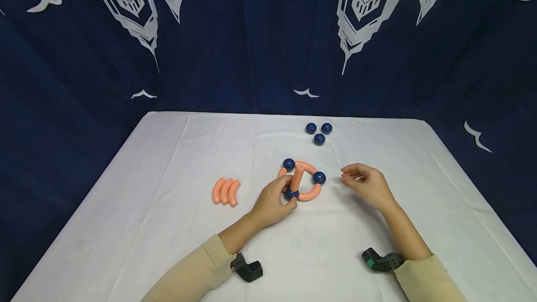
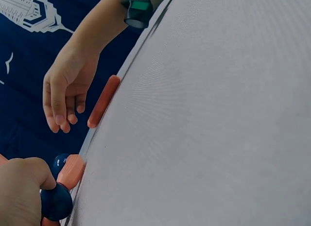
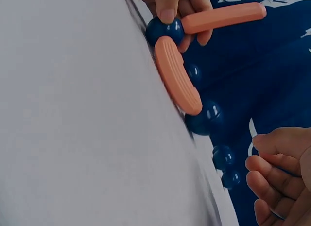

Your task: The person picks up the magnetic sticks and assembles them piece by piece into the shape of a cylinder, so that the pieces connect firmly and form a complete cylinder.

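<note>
A ring of curved orange rods (image 1: 310,194) joined by blue balls (image 1: 319,177) lies on the white table. My left hand (image 1: 271,203) pinches the ring's nearest blue ball (image 3: 163,34) between thumb and fingers. From that ball an orange rod (image 1: 297,178) sticks up, slightly tilted. Part of the ring's left side is hidden behind the left hand. To the right of the ring, apart from it, my right hand (image 1: 369,188) hovers with loosely bent fingers and holds nothing.
Three loose curved orange rods (image 1: 224,192) lie side by side, left of the ring. Behind the ring, three loose blue balls (image 1: 319,139) sit close together. A dark blue patterned curtain (image 1: 251,36) hangs beyond the white table's (image 1: 189,143) back edge.
</note>
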`<action>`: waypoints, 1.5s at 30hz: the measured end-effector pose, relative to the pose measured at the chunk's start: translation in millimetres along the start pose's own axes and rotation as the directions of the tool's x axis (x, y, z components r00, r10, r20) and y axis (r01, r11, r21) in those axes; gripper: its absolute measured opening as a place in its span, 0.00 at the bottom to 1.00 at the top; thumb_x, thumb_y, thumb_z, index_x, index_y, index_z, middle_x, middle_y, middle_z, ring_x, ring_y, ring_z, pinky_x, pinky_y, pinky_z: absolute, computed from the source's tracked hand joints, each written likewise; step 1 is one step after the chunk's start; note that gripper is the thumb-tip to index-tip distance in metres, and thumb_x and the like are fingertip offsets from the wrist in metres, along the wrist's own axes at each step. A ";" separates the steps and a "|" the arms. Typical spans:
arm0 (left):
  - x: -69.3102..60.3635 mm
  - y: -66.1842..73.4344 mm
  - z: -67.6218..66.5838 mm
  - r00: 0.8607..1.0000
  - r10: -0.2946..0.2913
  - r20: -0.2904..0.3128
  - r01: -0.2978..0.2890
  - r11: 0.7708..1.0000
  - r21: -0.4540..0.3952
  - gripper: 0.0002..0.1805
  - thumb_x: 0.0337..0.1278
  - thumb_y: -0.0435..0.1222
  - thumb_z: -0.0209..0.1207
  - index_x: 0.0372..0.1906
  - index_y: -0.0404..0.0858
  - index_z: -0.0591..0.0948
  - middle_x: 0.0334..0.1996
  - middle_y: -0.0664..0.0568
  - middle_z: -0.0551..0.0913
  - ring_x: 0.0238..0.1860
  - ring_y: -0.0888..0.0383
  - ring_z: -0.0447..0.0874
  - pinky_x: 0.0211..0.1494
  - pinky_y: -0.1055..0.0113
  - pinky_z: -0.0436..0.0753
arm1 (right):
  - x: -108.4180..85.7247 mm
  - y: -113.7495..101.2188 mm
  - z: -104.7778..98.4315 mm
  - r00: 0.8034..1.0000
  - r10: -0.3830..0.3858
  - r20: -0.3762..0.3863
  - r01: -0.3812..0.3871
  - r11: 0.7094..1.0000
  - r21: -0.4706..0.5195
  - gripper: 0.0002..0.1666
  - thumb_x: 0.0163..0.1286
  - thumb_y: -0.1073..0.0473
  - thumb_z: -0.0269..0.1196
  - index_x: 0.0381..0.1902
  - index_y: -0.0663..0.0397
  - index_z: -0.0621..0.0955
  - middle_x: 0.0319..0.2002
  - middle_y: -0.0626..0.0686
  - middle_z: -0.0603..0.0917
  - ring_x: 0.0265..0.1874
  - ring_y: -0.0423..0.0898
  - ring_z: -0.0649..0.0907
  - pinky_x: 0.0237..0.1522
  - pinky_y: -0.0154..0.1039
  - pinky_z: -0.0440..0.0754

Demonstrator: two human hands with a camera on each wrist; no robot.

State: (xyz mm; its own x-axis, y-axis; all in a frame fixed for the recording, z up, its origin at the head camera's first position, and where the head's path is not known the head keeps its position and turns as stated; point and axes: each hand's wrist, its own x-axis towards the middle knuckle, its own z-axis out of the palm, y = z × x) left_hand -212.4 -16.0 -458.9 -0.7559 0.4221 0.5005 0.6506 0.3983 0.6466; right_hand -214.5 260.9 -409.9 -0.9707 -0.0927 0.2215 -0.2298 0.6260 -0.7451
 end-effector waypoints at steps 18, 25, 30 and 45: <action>-0.5 -3.1 -0.1 0.996 -0.071 -0.053 0.076 0.994 0.082 0.25 0.46 0.32 0.63 0.54 0.34 0.76 0.43 0.47 0.78 0.50 0.50 0.71 0.55 0.59 0.73 | -4.6 23.3 -27.5 0.987 0.069 -0.147 -0.077 0.996 -0.046 0.16 0.67 0.59 0.64 0.46 0.66 0.83 0.37 0.59 0.84 0.33 0.31 0.76 0.34 0.25 0.73; -0.4 -3.8 2.3 0.989 -0.112 -0.097 0.121 0.988 0.096 0.25 0.45 0.32 0.63 0.54 0.35 0.76 0.45 0.46 0.73 0.48 0.50 0.69 0.51 0.59 0.73 | -6.1 38.1 -37.0 0.974 0.160 -0.162 -0.171 0.984 -0.053 0.19 0.68 0.55 0.64 0.48 0.66 0.83 0.40 0.61 0.84 0.32 0.31 0.76 0.30 0.26 0.77; -0.8 -4.5 3.5 0.973 -0.163 -0.165 0.181 0.978 0.100 0.23 0.46 0.30 0.63 0.52 0.34 0.77 0.51 0.44 0.74 0.51 0.48 0.70 0.55 0.56 0.73 | -5.6 45.2 -37.6 0.971 0.180 -0.156 -0.194 0.978 -0.081 0.19 0.68 0.57 0.64 0.48 0.68 0.82 0.40 0.62 0.83 0.32 0.36 0.76 0.29 0.26 0.76; 1.1 -3.2 2.8 0.932 -0.252 -0.261 0.303 0.936 0.180 0.20 0.51 0.39 0.65 0.51 0.41 0.82 0.41 0.48 0.80 0.45 0.50 0.76 0.48 0.54 0.72 | -6.3 54.4 -41.2 0.974 0.174 -0.142 -0.204 0.951 -0.232 0.20 0.66 0.54 0.64 0.46 0.68 0.81 0.36 0.59 0.84 0.33 0.49 0.79 0.32 0.36 0.73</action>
State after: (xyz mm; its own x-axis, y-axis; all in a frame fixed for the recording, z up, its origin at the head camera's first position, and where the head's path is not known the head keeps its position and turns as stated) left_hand -215.2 -14.5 -462.0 -0.8875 0.0808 0.4536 0.3928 0.6473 0.6532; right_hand -218.0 327.5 -425.8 -0.9760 0.1286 0.1756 -0.0048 0.7940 -0.6079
